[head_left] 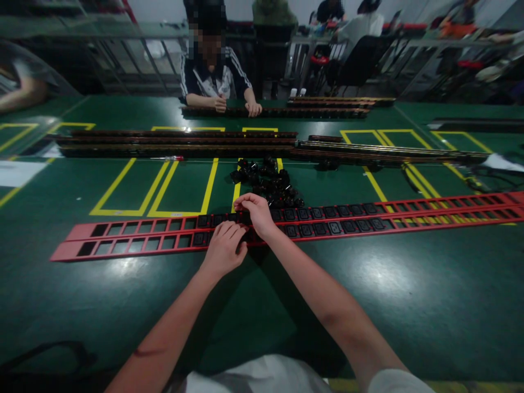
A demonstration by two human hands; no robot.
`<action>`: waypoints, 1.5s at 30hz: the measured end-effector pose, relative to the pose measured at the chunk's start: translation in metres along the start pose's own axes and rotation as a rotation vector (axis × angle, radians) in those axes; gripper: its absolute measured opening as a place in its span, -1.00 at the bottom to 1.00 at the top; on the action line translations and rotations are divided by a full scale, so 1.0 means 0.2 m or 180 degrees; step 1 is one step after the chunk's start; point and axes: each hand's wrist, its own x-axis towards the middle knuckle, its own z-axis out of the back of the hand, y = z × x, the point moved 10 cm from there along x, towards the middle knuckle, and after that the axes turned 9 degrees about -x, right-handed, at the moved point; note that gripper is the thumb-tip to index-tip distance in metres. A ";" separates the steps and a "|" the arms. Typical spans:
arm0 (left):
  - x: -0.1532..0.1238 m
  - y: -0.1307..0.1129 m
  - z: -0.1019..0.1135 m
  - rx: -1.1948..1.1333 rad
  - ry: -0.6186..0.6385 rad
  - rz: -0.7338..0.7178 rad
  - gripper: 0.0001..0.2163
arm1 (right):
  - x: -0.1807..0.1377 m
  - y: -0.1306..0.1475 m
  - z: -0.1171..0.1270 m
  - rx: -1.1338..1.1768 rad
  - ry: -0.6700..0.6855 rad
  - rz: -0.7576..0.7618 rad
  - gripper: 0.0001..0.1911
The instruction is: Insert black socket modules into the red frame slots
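Two long red slotted strips lie side by side across the green table. Black socket inserts fill their middle and right slots; the left slots are bare. My left hand rests palm down on the near strip, fingers curled over a slot. My right hand presses on the far strip, fingers bent together over a black insert. A loose pile of black socket inserts lies just behind my hands.
Long dark strips are stacked across the table's middle. A person sits opposite with hands on another dark strip. Yellow tape lines mark the tabletop. A red-handled tool lies near the stack. A cable sits at right.
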 end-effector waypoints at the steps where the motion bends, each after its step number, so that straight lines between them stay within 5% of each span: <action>1: 0.00 0.00 0.00 -0.0001 0.0017 -0.0016 -0.73 | 0.00 0.00 0.00 -0.0004 0.0001 0.0006 -0.87; 15: -0.01 0.00 -0.01 0.0242 -0.0224 0.0104 -0.81 | 0.00 0.01 -0.02 -0.0237 0.0070 0.0077 -0.86; 29: -0.02 -0.03 0.02 0.0413 -0.0496 -0.0168 -0.76 | -0.10 0.13 -0.18 -0.2556 0.0574 0.1150 -0.78; 35: -0.05 0.00 0.12 0.0249 -0.0920 -0.0082 -0.75 | -0.12 0.13 -0.20 -0.2749 0.0618 0.1243 -0.77; 45: -0.04 0.06 0.18 -0.0014 -0.1027 0.0082 -0.80 | -0.12 0.13 -0.21 -0.2865 0.0675 0.1243 -0.79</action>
